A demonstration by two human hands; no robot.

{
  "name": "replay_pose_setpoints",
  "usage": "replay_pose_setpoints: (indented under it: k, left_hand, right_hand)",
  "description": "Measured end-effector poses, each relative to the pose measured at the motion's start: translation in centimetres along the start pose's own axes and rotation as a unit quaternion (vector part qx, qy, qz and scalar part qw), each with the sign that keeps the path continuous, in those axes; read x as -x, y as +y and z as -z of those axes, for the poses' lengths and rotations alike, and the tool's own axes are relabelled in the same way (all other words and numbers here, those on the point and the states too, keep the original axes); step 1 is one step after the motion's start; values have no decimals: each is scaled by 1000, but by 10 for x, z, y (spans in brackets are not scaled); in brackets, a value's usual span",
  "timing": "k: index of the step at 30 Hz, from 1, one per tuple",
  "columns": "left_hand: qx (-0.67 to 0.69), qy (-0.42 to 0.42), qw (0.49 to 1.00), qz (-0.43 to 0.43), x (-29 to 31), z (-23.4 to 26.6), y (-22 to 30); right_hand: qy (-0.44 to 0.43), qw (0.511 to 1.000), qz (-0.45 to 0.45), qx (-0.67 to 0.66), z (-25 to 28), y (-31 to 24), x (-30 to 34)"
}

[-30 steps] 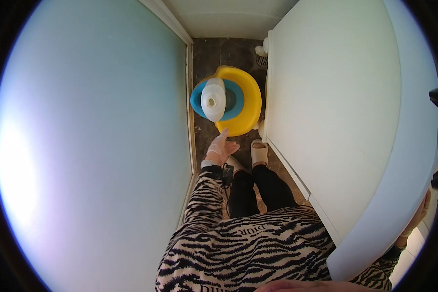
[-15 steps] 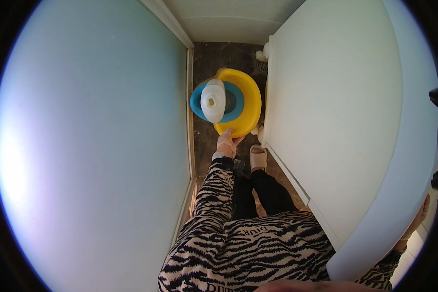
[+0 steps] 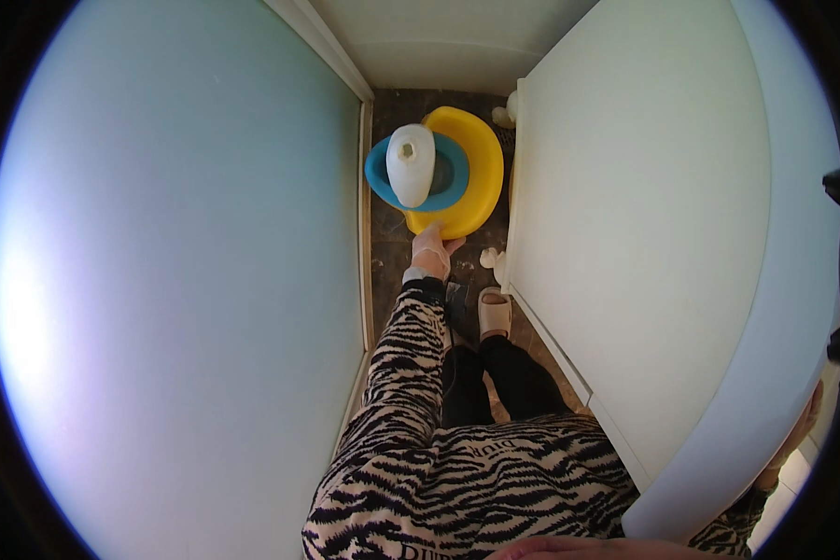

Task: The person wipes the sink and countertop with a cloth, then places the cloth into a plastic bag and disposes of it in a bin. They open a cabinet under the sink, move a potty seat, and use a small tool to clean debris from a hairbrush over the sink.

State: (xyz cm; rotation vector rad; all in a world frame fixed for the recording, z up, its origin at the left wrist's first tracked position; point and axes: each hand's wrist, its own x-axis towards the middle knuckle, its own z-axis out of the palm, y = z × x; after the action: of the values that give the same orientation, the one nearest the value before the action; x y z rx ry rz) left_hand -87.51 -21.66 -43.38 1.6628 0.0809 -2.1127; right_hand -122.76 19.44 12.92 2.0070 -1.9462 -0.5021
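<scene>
My left hand (image 3: 431,252) grips the near rim of the yellow basin (image 3: 467,177), fingers curled under its edge. A blue bowl (image 3: 383,173) sits inside it, on the left, with a white plastic bottle (image 3: 410,164) lying in the bowl. My right hand (image 3: 793,448), far right behind the white door (image 3: 663,233), clasps the door's edge.

The left hand (image 3: 432,252) grips the near rim of the yellow basin (image 3: 467,177) — its fingertips pass under that rim and are hidden. The white jug (image 3: 410,164) covers part of the blue bowl (image 3: 436,174). The right hand (image 3: 791,439) is mostly concealed behind the white door (image 3: 644,233) at the picture's dark rim — its grip cannot be determined. Small pale objects (image 3: 491,259) on the floor are too small to identify.
</scene>
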Motion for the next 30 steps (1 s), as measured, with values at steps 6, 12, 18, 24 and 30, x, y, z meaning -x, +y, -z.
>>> replay_pose_setpoints:
  k: [6,12,18,24,30]
  left_hand:
    - [11,0,1000,-13,-7,-40,18]
    - [-4,1,1000,1,-9,-57,22]
    - [2,27,1000,12,-4,-65,26]
    - [11,57,998,-17,-11,-73,16]
    - [-30,-37,999,-8,-14,-58,9]
  right_hand:
    - [24,998,4,64,8,-23,-18]
    - [44,994,-96,-34,-1,-40,5]
    - [91,957,-219,-169,-14,-26,-24]
    - [148,718,-553,-397,-21,-33,-48]
    - [102,729,-489,-468,-31,-19,-40]
